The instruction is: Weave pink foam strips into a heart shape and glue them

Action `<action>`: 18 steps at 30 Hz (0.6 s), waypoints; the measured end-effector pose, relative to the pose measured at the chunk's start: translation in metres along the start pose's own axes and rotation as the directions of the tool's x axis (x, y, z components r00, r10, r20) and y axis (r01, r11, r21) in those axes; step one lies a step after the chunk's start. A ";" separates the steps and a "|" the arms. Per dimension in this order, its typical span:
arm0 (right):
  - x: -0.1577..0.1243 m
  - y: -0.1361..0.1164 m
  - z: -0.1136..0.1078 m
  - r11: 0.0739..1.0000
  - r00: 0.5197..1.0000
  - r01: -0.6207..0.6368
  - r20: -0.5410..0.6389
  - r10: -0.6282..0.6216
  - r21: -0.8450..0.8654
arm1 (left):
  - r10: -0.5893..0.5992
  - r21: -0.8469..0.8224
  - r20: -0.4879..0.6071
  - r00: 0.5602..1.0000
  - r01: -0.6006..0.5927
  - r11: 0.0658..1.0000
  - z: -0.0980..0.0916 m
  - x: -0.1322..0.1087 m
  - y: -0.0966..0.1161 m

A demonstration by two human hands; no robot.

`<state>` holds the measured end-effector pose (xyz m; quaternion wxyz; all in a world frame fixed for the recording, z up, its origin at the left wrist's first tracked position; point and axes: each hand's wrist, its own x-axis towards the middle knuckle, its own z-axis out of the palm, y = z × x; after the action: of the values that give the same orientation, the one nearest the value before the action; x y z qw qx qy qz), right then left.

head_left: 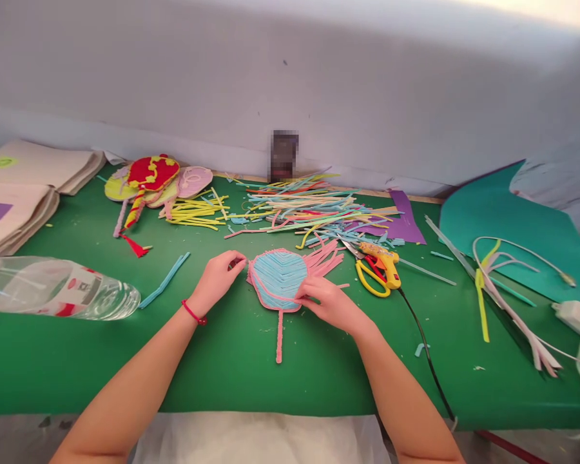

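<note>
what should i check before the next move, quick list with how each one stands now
1. Fan lying on the table: ok, its handle points toward the person.
2. Right hand at the fan: ok, fingertips at its lower right edge.
3. Left hand gripping the fan: cannot tell, fingertips are close by its left edge.
4. Pink strips clear of the fan: not ok, they meet its upper right edge.
5. Scissors apart from both hands: ok, they lie beside the glue gun.
6. Glue gun hot: cannot tell, heat does not show.
</note>
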<state>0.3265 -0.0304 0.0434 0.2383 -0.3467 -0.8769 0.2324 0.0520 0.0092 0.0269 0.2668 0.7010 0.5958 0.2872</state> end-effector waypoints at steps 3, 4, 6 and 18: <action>-0.003 0.001 -0.008 1.000 0.999 -0.007 0.050 0.008 -0.013 | 0.000 -0.006 0.009 1.000 0.000 1.000 0.001 0.000 -0.002; -0.004 0.001 -0.010 1.000 0.998 -0.013 0.059 0.014 -0.013 | 0.002 -0.007 0.014 1.000 -0.002 1.000 0.001 0.000 -0.002; -0.005 0.002 -0.013 1.000 0.997 -0.025 0.072 0.025 -0.013 | 0.017 -0.006 0.021 1.000 -0.017 1.000 0.001 0.000 -0.002; -0.005 0.003 -0.010 0.975 0.936 0.066 -0.326 -0.134 -0.210 | 0.610 0.193 0.169 0.774 -0.633 0.749 0.016 -0.032 0.032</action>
<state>0.3366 -0.0294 0.0487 0.3616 -0.3580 -0.8580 0.0696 0.0814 -0.0277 0.0363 0.0977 0.8989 0.3450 0.2520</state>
